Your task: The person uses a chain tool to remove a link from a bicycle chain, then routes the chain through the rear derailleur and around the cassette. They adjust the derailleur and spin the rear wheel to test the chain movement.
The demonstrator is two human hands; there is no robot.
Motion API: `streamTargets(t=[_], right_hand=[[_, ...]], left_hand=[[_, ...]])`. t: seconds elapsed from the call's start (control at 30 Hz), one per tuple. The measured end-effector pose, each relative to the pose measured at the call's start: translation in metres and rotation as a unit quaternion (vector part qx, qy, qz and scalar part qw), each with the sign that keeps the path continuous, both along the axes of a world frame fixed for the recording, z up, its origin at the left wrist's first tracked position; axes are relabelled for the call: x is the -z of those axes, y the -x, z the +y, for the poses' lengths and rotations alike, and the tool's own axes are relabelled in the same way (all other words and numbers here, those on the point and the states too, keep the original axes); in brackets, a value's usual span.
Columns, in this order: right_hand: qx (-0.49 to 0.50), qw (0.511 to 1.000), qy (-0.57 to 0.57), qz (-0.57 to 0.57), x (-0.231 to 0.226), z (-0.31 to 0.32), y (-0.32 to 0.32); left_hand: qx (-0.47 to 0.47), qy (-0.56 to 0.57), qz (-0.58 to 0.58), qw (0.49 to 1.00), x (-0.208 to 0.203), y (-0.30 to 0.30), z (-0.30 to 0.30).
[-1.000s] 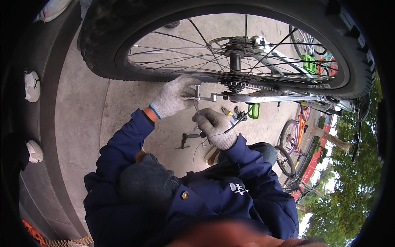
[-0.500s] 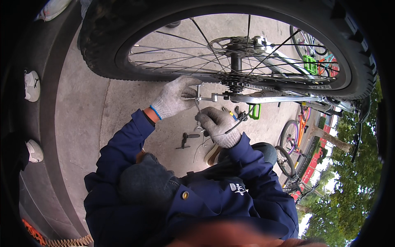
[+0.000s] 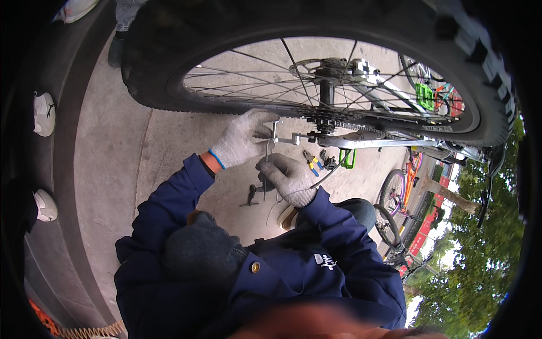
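Observation:
A bicycle's rear wheel (image 3: pixel 248 107) with a black tyre fills the upper part of the head view, its sprockets (image 3: pixel 324 121) facing me. Below and left of these sits a silver metal derailleur part (image 3: pixel 275 133). My left hand (image 3: pixel 243 138), in a grey knitted glove, has its fingers closed around that part's left side. Just below it, my gloved right hand (image 3: pixel 288 179) pinches a thin grey metal rod (image 3: pixel 265 183). The rod stands nearly vertical in view, its upper end at the silver part. A thin dark cable (image 3: pixel 329 176) curves past the right wrist.
Pliers with yellow and blue handles (image 3: pixel 311 163) and a black T-shaped tool (image 3: pixel 251 195) lie on the concrete. Near the frame is a green pedal (image 3: pixel 347 159). Other bicycles (image 3: pixel 394 189) stand at right. People's shoes (image 3: pixel 44 114) show along the left edge.
My right hand has shifted slightly left and down, and the rod now shows at greater length, more upright. My left hand stays at the silver part. More of a person's leg appears at upper left.

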State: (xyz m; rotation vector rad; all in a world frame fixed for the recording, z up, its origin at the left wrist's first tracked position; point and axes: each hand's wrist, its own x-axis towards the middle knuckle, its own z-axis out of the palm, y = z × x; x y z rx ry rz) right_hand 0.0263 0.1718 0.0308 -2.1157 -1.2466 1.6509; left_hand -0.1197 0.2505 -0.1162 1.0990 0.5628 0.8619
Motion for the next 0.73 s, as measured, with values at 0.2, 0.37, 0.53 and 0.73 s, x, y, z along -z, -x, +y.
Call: streamTargets(t=[0.2, 0.37, 0.53, 0.73], right_hand=[[0.033, 0.998, 0.011, 0.052, 0.014, -0.006, -0.002], [0.035, 0.998, 0.013, 0.047, 0.017, -0.008, -0.004], [0.038, 0.999, 0.027, 0.001, 0.018, -0.011, -0.001], [-0.012, 0.995, 0.081, -0.049, 0.032, -0.044, -0.041]], left_hand=[[-0.014, 0.138, -0.083, 0.987, 0.006, -0.004, -0.015], [-0.098, -0.035, 0.118, 0.988, 0.037, -0.021, -0.034], [0.002, -0.241, 0.237, 0.941, 0.081, -0.04, -0.06], [0.085, -0.045, 0.122, 0.988, 0.043, -0.032, -0.113]])
